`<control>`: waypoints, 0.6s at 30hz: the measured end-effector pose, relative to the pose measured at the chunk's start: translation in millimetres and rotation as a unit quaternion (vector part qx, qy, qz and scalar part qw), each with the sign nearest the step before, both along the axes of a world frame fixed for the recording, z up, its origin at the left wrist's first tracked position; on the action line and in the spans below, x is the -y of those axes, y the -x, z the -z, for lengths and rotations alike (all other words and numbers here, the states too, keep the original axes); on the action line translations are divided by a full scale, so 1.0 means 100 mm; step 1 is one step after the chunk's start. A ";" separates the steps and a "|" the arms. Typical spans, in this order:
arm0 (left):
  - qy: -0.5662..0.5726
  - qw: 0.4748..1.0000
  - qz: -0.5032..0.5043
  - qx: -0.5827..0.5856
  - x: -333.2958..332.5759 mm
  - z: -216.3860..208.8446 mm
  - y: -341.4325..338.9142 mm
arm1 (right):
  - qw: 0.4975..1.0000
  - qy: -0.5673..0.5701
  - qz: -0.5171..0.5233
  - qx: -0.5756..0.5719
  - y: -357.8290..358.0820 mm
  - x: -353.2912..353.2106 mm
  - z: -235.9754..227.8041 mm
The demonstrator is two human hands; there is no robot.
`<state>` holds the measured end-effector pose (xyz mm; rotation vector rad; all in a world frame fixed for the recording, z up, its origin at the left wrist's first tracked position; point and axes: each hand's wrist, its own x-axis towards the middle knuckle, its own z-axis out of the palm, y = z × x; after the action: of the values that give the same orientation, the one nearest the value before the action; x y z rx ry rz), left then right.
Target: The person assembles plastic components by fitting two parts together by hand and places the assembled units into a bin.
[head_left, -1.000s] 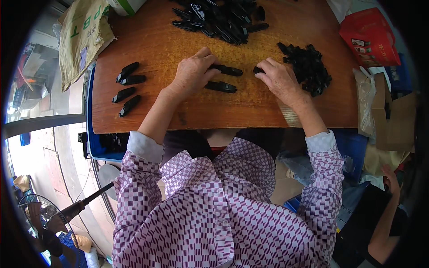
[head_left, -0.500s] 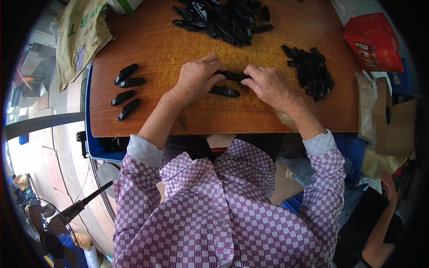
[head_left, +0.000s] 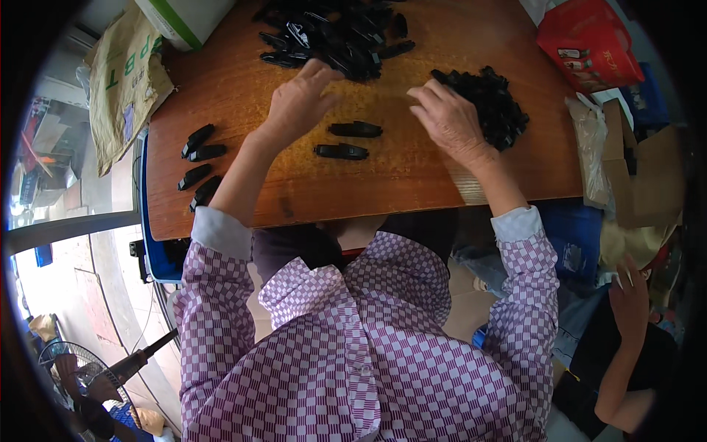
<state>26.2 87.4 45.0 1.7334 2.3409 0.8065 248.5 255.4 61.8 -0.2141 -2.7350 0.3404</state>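
Head view: from my seat I find the left hand [head_left: 300,103] loosely spread, grasping nothing I can make out, fingertips just beside the large black heap [head_left: 346,59]; the right hand [head_left: 445,121] is half-curled at the smaller black heap [head_left: 508,110], with nothing visible between thumb and fingers. Two black pieces [head_left: 355,130] lie apart, roughly parallel, on the wood between the forearms. What worries me is the left forearm [head_left: 239,177], close to the nearest of four black pieces [head_left: 208,152] at the left: a careless sweep might push it over the edge. Tugging at the jumbled big heap could drag neighbours along. The wooden table [head_left: 412,169] is worn yellowish mid-top; around it I see a red bag [head_left: 589,44], an open cardboard box [head_left: 655,191], a caged fan [head_left: 70,376] and, lower right, a co-worker's arm [head_left: 617,372].
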 end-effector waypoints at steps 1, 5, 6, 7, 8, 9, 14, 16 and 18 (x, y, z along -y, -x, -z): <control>0.000 1.000 0.003 -0.002 -0.08 0.02 0.05 | 0.994 -0.097 0.044 -0.018 -0.08 -0.16 0.02; 0.024 0.987 -0.030 -0.158 -0.32 0.05 0.22 | 0.967 -0.207 0.095 0.114 -0.20 -0.50 0.09; 0.042 0.985 -0.024 -0.163 -0.35 0.04 0.21 | 0.968 -0.206 0.096 0.110 -0.21 -0.54 0.10; 0.060 0.984 -0.019 -0.168 -0.38 0.04 0.20 | 0.968 -0.202 0.095 0.116 -0.21 -0.58 0.12; 0.078 0.982 -0.014 -0.172 -0.38 0.03 0.20 | 0.968 -0.199 0.094 0.122 -0.21 -0.62 0.13; 0.080 0.981 -0.015 -0.176 -0.37 0.03 0.18 | 0.968 -0.195 0.092 0.128 -0.22 -0.65 0.15; 0.058 0.985 0.015 -0.164 -0.29 0.03 0.12 | 0.977 -0.189 0.066 0.077 -0.23 -0.73 0.17; 0.080 0.981 0.020 -0.174 -0.28 0.03 0.14 | 0.995 -0.085 0.050 -0.004 -0.16 -0.62 0.15; 0.060 0.980 0.024 -0.189 -0.29 0.03 0.14 | 0.998 -0.033 0.042 -0.043 -0.11 -0.48 0.12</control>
<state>12.0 116.7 41.5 2.0293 2.4981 0.3394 259.2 303.8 49.8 -0.2871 -2.6378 0.2296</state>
